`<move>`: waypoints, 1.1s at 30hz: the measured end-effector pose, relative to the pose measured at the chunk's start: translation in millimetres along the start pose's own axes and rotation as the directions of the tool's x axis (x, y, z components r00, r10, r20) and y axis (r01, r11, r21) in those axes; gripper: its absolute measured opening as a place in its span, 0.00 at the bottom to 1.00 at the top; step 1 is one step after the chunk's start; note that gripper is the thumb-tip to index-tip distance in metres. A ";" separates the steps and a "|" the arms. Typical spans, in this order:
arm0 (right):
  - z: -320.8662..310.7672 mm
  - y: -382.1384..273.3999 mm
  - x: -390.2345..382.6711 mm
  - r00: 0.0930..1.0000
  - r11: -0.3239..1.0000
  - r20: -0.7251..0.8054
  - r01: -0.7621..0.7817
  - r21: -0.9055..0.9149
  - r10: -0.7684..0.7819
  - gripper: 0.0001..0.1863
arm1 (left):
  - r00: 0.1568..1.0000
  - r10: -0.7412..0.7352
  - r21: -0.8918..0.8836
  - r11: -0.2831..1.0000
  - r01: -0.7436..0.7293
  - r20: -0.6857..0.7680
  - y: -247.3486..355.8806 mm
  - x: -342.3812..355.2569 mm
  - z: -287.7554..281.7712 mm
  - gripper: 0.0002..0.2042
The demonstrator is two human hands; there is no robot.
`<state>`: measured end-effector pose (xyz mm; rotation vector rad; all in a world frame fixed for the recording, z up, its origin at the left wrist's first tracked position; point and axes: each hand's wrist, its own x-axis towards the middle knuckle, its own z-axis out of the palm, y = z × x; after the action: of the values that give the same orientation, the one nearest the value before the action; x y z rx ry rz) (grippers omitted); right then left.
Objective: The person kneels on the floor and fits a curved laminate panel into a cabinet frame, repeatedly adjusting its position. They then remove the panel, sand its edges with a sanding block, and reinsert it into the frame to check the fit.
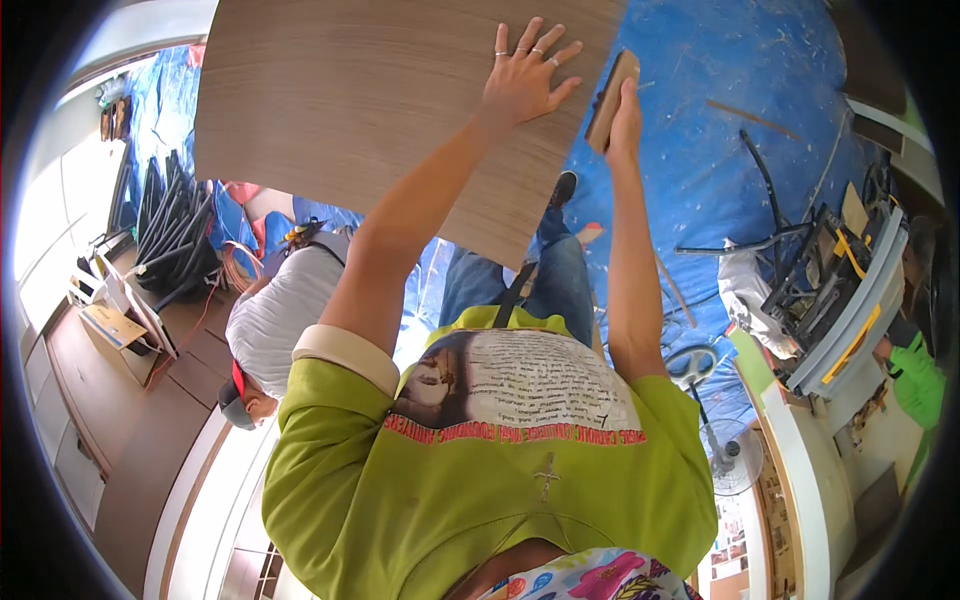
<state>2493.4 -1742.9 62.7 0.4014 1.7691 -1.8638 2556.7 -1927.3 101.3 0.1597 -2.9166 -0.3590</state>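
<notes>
Resting left hand (523, 88): spread wide on board (350, 110)
Right hand (625, 128): block (611, 98) gripped beside board
Blue sheet (720, 160): laid alongside

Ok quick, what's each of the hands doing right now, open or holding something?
Left hand: open, fingers spread on the wood-grain panel.
Right hand: closed, holding a brown block.
</notes>
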 end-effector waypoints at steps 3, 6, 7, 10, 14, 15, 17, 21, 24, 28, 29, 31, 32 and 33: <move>13.8 4.4 34.2 0.991 0.991 -0.023 0.136 0.012 -0.135 0.33 | 0.997 0.036 0.058 0.998 -0.032 -0.069 -1.0 -0.1 2.5 0.26; 21.7 -13.0 40.9 0.984 0.985 -0.057 0.169 0.027 -0.168 0.33 | 0.997 0.039 -0.010 0.999 -0.039 -0.062 2.0 -0.9 -5.3 0.28; 26.6 -27.6 31.0 0.989 0.988 -0.041 0.144 0.047 -0.143 0.33 | 0.999 0.026 -0.083 0.996 -0.029 -0.038 5.5 2.3 -12.9 0.30; 28.6 -19.1 13.1 0.992 0.991 -0.035 0.120 0.052 -0.118 0.31 | 0.995 0.006 -0.146 0.989 0.009 0.102 5.7 9.2 -28.4 0.31; 24.6 14.8 -24.9 0.955 0.961 -0.109 0.274 -0.021 -0.275 0.31 | 0.994 -0.036 -0.185 0.981 0.055 0.106 2.8 4.3 -25.2 0.31; 24.6 13.1 -22.5 0.951 0.957 -0.106 0.288 -0.040 -0.291 0.31 | 0.995 -0.033 -0.182 0.982 0.050 0.097 1.0 4.0 -22.5 0.31; 28.5 1.9 -12.7 0.948 0.952 -0.088 0.300 -0.068 -0.305 0.31 | 0.996 -0.016 -0.175 0.984 0.031 0.087 -2.1 0.5 -16.9 0.31; 26.3 -25.3 24.9 0.951 0.952 -0.072 0.296 -0.079 -0.302 0.31 | 0.992 0.018 -0.161 0.987 0.002 0.126 1.0 7.6 -26.2 0.32; 21.6 12.3 -5.5 0.951 0.955 -0.099 0.287 -0.077 -0.294 0.31 | 0.993 0.009 -0.175 0.985 0.012 0.118 -0.4 6.9 -25.3 0.31; 23.8 39.4 -73.3 0.942 0.949 -0.124 0.301 -0.100 -0.312 0.30 | 0.999 -0.021 0.121 0.993 0.016 0.038 2.8 2.7 -15.6 0.31; 24.8 28.3 -64.8 0.932 0.931 -0.084 0.341 -0.130 -0.353 0.30 | 1.000 -0.007 0.269 0.963 0.005 0.005 1.8 -0.4 -8.9 0.31; 28.5 2.7 -23.7 0.950 0.953 -0.109 0.283 -0.105 -0.294 0.30 | 0.998 -0.011 -0.025 1.000 0.012 0.065 -1.4 1.6 -16.2 0.31; 32.8 -15.5 1.1 0.943 0.945 -0.099 0.308 -0.114 -0.319 0.30 | 0.995 -0.010 -0.175 0.984 0.027 0.096 -0.4 3.1 -20.4 0.31; 32.0 -29.1 17.4 0.931 0.934 -0.103 0.337 -0.120 -0.350 0.30 | 0.994 0.014 -0.178 0.984 0.006 0.112 2.7 6.8 -23.9 0.31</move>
<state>2467.5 -1777.4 80.2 0.1771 2.1188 -2.0074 2554.8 -1931.0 126.0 0.1094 -2.9743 -0.6454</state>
